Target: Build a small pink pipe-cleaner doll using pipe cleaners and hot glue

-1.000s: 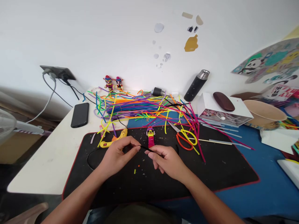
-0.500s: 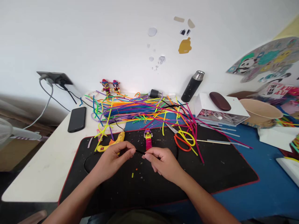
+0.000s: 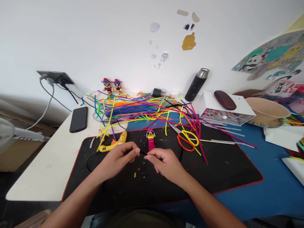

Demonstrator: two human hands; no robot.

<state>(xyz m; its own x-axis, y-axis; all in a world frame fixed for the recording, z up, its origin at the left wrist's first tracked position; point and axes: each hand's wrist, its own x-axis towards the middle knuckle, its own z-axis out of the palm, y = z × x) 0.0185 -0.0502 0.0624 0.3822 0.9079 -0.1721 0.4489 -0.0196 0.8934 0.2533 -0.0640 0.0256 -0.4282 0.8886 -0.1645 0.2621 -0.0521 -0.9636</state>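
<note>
My left hand [image 3: 118, 160] and my right hand [image 3: 166, 164] meet over the black mat [image 3: 225, 171], each pinching one end of a thin black pipe cleaner [image 3: 143, 153] stretched between them. Just beyond my fingers lies a small pink and yellow pipe-cleaner figure [image 3: 150, 139]. A yellow glue gun [image 3: 114, 142] rests left of it, near my left hand. Orange-handled scissors [image 3: 184, 142] lie to the right of the figure. A big heap of coloured pipe cleaners [image 3: 142, 110] spreads behind them.
A black phone [image 3: 78, 119] lies at the left on the white table, cables above it. Two finished figures [image 3: 111, 85] stand by the wall. A black flask [image 3: 197, 84], a white box [image 3: 225, 109] with a brown case, and a paper bowl [image 3: 267, 110] are at the right.
My two hands have drawn closer together, so less of the black pipe cleaner shows between them. The view shifted slightly.
</note>
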